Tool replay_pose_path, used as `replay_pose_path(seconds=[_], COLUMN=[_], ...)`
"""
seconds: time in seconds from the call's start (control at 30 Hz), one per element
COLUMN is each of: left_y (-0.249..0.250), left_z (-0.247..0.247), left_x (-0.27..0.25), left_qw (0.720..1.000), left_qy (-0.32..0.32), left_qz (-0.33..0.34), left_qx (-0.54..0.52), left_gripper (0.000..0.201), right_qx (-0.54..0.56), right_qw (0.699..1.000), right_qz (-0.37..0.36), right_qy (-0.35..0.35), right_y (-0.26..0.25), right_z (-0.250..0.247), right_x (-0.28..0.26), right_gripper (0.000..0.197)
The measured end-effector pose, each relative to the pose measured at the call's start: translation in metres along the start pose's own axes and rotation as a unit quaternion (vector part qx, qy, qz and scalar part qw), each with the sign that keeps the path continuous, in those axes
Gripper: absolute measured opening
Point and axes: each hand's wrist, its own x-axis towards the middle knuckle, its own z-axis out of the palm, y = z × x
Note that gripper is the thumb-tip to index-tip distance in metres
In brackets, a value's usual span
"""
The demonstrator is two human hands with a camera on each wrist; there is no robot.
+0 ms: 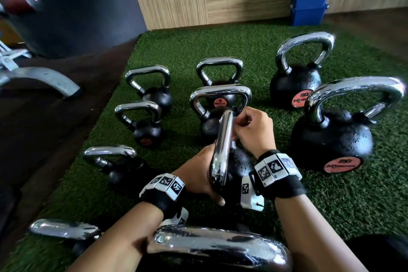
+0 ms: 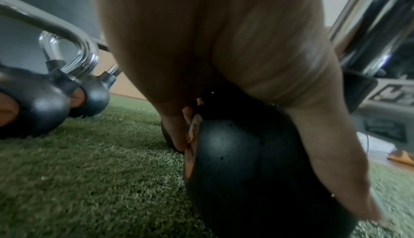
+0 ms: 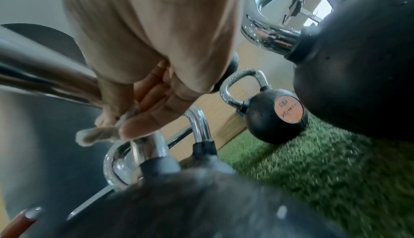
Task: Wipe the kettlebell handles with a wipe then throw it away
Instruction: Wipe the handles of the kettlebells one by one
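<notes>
Head view puts your left hand on the black kettlebell, fingers hidden behind its chrome handle — grip unclear. Your right hand pinches the wipe against that handle's far end; the wipe shows only at the right wrist, blurred — turf beneath.

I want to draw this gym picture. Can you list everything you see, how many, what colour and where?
kettlebells: ten in view, black with shiny silver handles, on the grass mat
held kettlebell: one of them, in the middle, between both hands
wipe: one, pale, pinched against that handle
grass mat: one, green, floor
boxes: two, blue, stacked by the wooden wall
metal frame: one, grey, far left
left hand: steadies the kettlebell
right hand: holds the wipe
</notes>
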Motion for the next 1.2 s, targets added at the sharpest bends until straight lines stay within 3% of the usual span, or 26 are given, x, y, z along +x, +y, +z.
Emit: replay_pose_path(seconds=[0.13, 0.3, 0.4, 0.47, 0.5, 0.6, 0.67, 0.7, 0.83, 1.07, 1.2], left_y=[-0.003, 0.004, 0.02, 0.04, 0.051, 0.089, 0.108, 0.114, 0.117, 0.111, 0.11], left_z=[0.0, -0.019, -0.048, -0.07, -0.079, -0.088, -0.075, -0.067, -0.059, -0.097, -0.118], left_x=[0.002, -0.004, -0.009, -0.014, -0.018, -0.027, -0.027, -0.025, -0.014, -0.009, 0.0], left_qw=[1.0, 0.991, 0.988, 0.99, 0.989, 0.978, 0.947, 0.935, 0.943, 0.937, 0.921], left_qy=[-0.001, -0.055, -0.061, 0.001, 0.029, 0.025, -0.007, -0.004, -0.02, -0.113, -0.11], left_qz=[-0.012, -0.049, -0.102, -0.127, -0.134, -0.157, -0.146, -0.146, -0.178, -0.147, -0.11], left_qx=[0.001, 0.112, 0.101, 0.065, 0.055, 0.133, 0.286, 0.322, 0.28, 0.297, 0.356], left_gripper=[0.144, 0.131, 0.074, 0.026, 0.017, 0.081, 0.097, 0.092, 0.065, 0.061, 0.062], right_qx=[-0.003, 0.01, -0.025, -0.066, -0.082, -0.083, -0.091, -0.106, -0.146, -0.193, -0.216], right_qw=[0.999, 0.987, 0.985, 0.987, 0.987, 0.989, 0.983, 0.976, 0.965, 0.963, 0.963], right_qz=[0.043, 0.143, 0.149, 0.116, 0.1, 0.046, -0.01, -0.033, -0.052, -0.004, -0.01], right_qy=[-0.005, -0.073, -0.087, -0.091, -0.097, -0.113, -0.158, -0.186, -0.211, -0.19, -0.162], right_y=[0.0, 0.002, 0.0, -0.001, -0.002, -0.006, -0.018, -0.025, -0.04, -0.041, -0.038], right_z=[0.011, 0.013, 0.014, 0.01, 0.006, -0.013, -0.023, -0.025, -0.025, -0.054, -0.073], right_x=[-0.002, -0.004, -0.005, -0.005, -0.004, 0.003, 0.01, 0.013, 0.021, 0.009, -0.016], right_gripper=[0.023, 0.022, 0.021, 0.017, 0.013, 0.031, 0.05, 0.054, 0.041, 0.025, 0.026])
